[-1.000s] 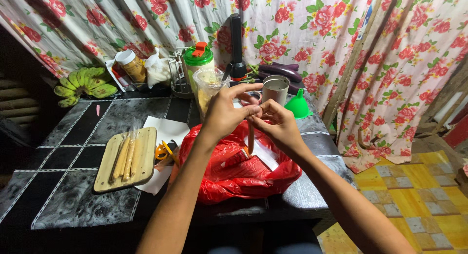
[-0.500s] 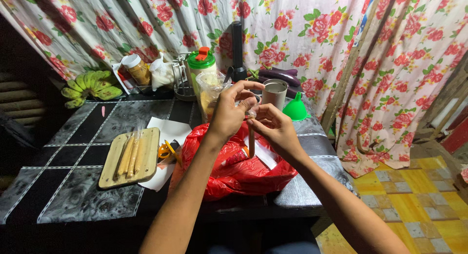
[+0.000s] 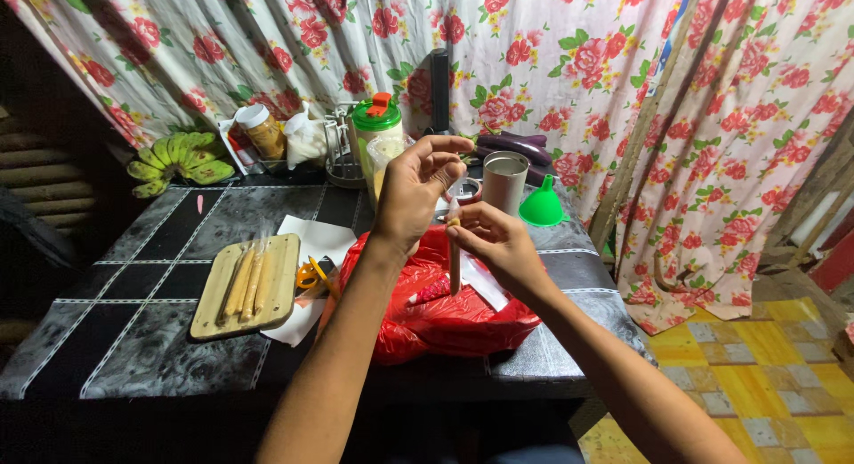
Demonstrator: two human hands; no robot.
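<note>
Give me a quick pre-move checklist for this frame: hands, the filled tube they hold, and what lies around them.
1. Right hand grips the thin filled tube near its top: ok.
2. Left hand at the tube's top end: ok.
3. Tube upright over the red bag: ok.
4. Tube's top sealed: cannot tell.
5. Wooden board holding finished tubes has spare room: ok.
6. Green funnel apart from both hands: ok.

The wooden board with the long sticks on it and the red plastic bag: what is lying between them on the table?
In the head view, between the wooden board and the red plastic bag lie orange-handled scissors on white paper.
</note>
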